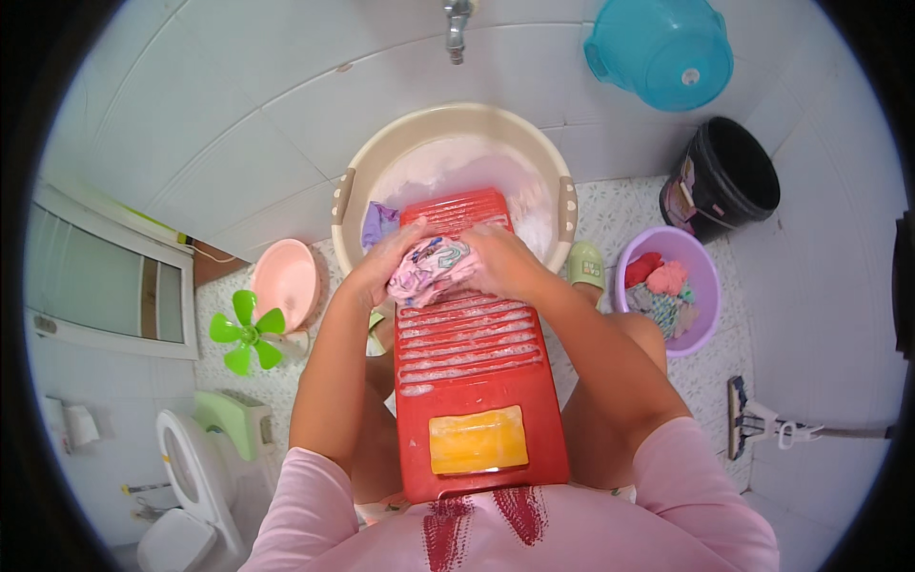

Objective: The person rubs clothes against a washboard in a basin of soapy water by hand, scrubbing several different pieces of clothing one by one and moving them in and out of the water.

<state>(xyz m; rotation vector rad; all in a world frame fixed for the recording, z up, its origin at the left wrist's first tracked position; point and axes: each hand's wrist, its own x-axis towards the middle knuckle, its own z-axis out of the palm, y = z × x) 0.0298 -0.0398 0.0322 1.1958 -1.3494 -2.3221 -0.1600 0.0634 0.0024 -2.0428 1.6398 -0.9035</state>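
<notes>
A red plastic washboard (pixel 548 410) leans from my lap into a large beige basin (pixel 357 157) of foamy water. On its ridges, near the basin's front edge, lies a bunched wet pink garment (pixel 434 272) with a coloured print. My left hand (pixel 383 259) grips it from the left side. My right hand (pixel 500 262) is closed round its right side, with the fingertips partly hidden. Suds fill the grooves below the cloth. A yellow bar of soap (pixel 478 440) rests in the recess at the board's near end. A piece of purple cloth (pixel 378 225) sits in the basin beside the board.
On the right, a purple basin (pixel 705 329) holds several clothes, with a black bucket (pixel 748 176) behind it. A teal bucket (pixel 658 52) is at the upper right, a tap (pixel 456 43) above. A pink basin (pixel 284 281) and green fan (pixel 248 334) lie left; a mop (pixel 762 426) lies right.
</notes>
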